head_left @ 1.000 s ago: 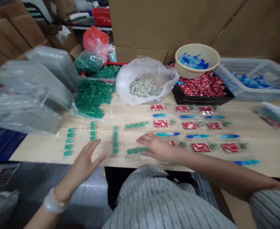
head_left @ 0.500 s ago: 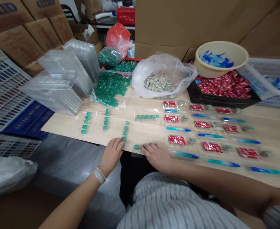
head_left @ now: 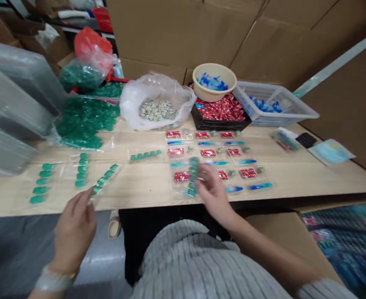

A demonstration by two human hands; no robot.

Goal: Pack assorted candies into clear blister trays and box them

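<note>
My left hand (head_left: 76,226) is closed on the near end of a clear plastic tray with a row of green pieces (head_left: 102,181), tilted at the table's front edge. Over the red packets, my right hand (head_left: 214,195) grips another clear tray with green pieces (head_left: 193,176), held upright and blurred by motion. More trays with green rows lie flat: one at far left (head_left: 41,182), one beside it (head_left: 81,169) and one in the middle (head_left: 146,155). Below and beyond my right hand are several clear trays, each with a red packet (head_left: 248,172), a small patterned block (head_left: 260,170) and a blue pen-shaped piece (head_left: 260,186).
Clear plastic boxes (head_left: 8,108) are stacked at left. Behind stand a bag of green pieces (head_left: 86,120), a white bag of small blocks (head_left: 128,99), a black box of red packets (head_left: 223,123), a cream basin (head_left: 212,95) and a white basket (head_left: 282,120). A carton (head_left: 282,236) sits low at right.
The view has swung right. Both hands have lifted from the table edge; the right has carried its tray of green pieces over the red packets, and the left tray is now tilted.
</note>
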